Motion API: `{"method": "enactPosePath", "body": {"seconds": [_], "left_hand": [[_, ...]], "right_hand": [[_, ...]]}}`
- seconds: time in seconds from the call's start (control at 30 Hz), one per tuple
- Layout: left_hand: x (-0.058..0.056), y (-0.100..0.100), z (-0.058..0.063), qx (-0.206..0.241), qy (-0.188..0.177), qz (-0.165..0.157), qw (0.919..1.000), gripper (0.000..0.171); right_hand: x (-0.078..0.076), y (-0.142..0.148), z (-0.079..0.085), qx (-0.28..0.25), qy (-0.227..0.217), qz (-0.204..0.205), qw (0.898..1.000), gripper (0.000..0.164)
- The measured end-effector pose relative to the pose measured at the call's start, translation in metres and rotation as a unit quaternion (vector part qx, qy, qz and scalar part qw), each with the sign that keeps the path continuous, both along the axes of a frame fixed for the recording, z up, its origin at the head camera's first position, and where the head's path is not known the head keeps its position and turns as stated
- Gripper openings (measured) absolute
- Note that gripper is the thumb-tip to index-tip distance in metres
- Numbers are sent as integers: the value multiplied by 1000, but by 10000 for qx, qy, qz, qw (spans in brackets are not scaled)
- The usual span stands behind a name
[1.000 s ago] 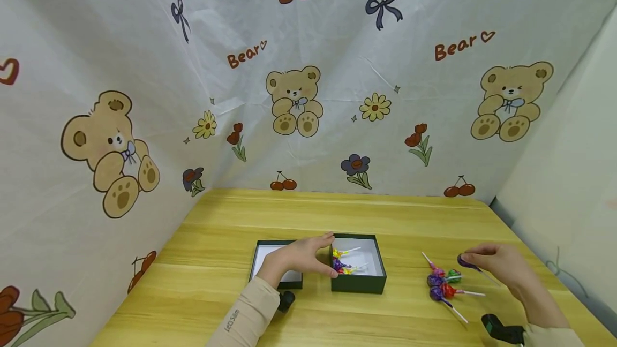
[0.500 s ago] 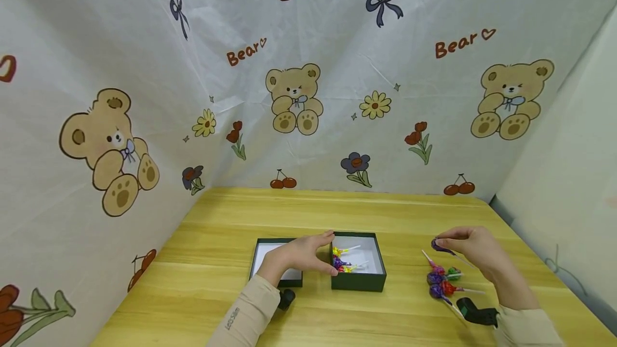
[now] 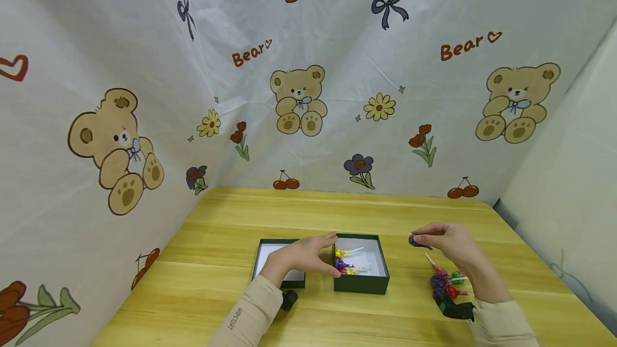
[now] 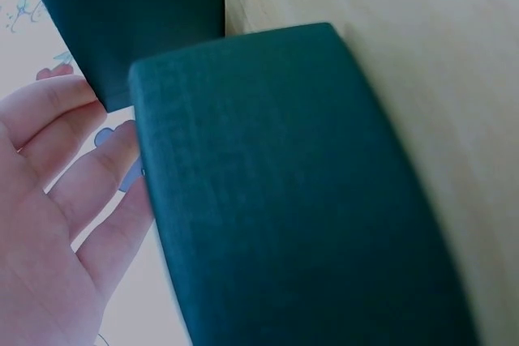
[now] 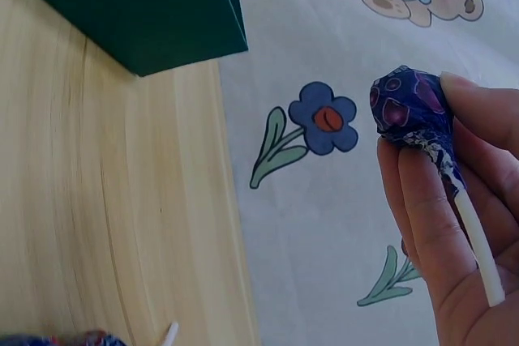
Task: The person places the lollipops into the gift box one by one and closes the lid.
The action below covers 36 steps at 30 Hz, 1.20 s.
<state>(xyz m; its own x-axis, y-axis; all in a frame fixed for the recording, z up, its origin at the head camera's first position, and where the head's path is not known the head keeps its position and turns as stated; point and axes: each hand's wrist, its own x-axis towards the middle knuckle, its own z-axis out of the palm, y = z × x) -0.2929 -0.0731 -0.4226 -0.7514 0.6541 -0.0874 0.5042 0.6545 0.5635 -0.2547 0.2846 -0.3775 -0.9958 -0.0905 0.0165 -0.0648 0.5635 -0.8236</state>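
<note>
Holding a purple lollipop (image 5: 413, 111) at right centre of the head view, clamped by its wrapped head between thumb and fingertips of the right hand (image 3: 448, 241), with the stick slanting down over the palm. Just below, showing loose lollipops (image 3: 439, 281) at lower right. At lower centre, spreading the left hand (image 3: 306, 255), thumb and fingers apart, along the left edge of a green box (image 3: 361, 284) containing more lollipops.

We see the right hand (image 5: 442, 232) pinch a blue-wrapped lollipop (image 5: 412, 109) by its head, white stick (image 5: 478, 249) toward the palm, with a green box (image 5: 154, 14) well apart, upper left.
</note>
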Motion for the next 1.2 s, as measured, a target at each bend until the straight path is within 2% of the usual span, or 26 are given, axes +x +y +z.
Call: {"method": "enactPosePath", "body": {"seconds": [0.1, 0.37, 0.73, 1.03, 1.2], "left_hand": [[0, 0, 0, -9, 7, 7, 10000, 93], [2, 0, 0, 39, -88, 21, 10000, 94], [3, 0, 1, 26, -98, 60, 9999, 93], [2, 0, 0, -18, -102, 88, 9999, 94], [1, 0, 1, -29, -135, 111, 9998, 94]], "right_hand": [[-2, -8, 0, -44, -17, 42, 10000, 33], [-9, -35, -5, -490, 43, 503, 9975, 27], [-13, -66, -12, -619, 30, 774, 9951, 23], [-15, -89, -16, -868, 2, 1420, 9861, 24], [-19, -98, -20, -916, -88, 1609, 9827, 23]]}}
